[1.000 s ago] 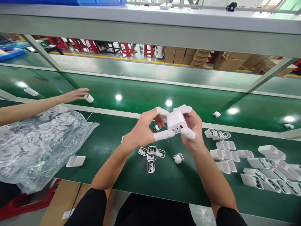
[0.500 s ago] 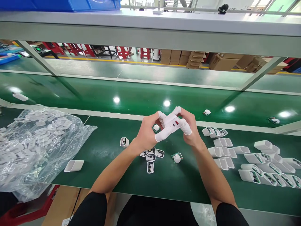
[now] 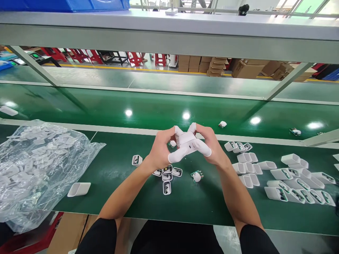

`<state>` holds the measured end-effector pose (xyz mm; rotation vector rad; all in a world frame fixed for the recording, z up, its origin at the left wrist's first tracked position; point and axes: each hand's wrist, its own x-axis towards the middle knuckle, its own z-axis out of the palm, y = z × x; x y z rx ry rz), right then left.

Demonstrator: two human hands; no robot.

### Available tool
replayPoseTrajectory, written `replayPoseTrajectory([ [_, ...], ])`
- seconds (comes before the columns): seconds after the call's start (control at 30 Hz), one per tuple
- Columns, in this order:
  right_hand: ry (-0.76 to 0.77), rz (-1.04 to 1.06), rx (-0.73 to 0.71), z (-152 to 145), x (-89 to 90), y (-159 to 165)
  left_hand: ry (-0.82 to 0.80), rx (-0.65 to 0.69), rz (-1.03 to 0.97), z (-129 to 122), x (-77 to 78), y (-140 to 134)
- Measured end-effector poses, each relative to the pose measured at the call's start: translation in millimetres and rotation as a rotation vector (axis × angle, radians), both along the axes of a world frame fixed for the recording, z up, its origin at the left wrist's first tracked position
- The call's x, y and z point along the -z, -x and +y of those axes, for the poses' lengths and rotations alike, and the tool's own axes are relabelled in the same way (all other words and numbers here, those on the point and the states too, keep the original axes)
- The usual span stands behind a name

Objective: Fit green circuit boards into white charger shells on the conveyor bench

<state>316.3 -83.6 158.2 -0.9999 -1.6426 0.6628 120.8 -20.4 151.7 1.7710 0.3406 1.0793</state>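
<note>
Between both hands, above the green bench, is a white charger housing (image 3: 187,145) with two small port slots on the face toward me. My left hand (image 3: 165,146) grips its left side, and my right hand (image 3: 210,144) grips the right side, thumbs along the near face. White finger covers hide the fingertips on both. Below lie several white charger shells (image 3: 167,177) with parts inside, close to my left forearm. A green circuit board (image 3: 196,176) with a white blob rests below my right hand. Another board (image 3: 172,144) shows partly behind my left fingers.
A clear plastic bag (image 3: 50,155) of small white pieces covers the bench's left side, with one white shell (image 3: 78,189) beside it. Rows of white shells (image 3: 299,183) stand at right. A shelf beam (image 3: 169,40) crosses overhead. Circuit boards (image 3: 222,124) lie on the far green strip.
The housing has tilted, so its port face now shows less plainly, and both hands have shifted slightly left and down in view. The bench items shift a little left with the camera.
</note>
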Motion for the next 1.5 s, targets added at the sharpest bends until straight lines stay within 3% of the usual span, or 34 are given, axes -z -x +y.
replayPoseTrajectory([
  [0.37,-0.015,-0.018,0.065,3.1,0.0,9.1,-0.079,0.017,-0.041,1.3,1.7,-0.1],
  [0.63,0.010,0.066,0.082,8.3,8.5,13.0,-0.035,0.002,-0.040,3.4,-0.3,-2.2],
  [0.8,0.049,0.157,0.024,12.5,11.3,10.6,0.102,0.003,-0.048,0.8,8.2,-8.1],
  [0.93,0.105,0.319,-0.034,14.4,15.2,9.1,0.234,-0.080,-0.181,-6.5,20.6,-20.3],
  [1.1,0.028,0.348,0.005,21.1,24.6,7.2,0.339,-0.160,-0.317,-12.0,28.7,-33.7],
  [1.27,0.148,0.434,-0.159,26.3,25.6,9.5,0.385,-0.171,-0.327,-15.6,29.2,-37.6],
  [1.5,0.253,0.522,-0.072,23.0,17.9,17.9,0.474,-0.155,-0.315,-16.9,28.7,-37.4],
])
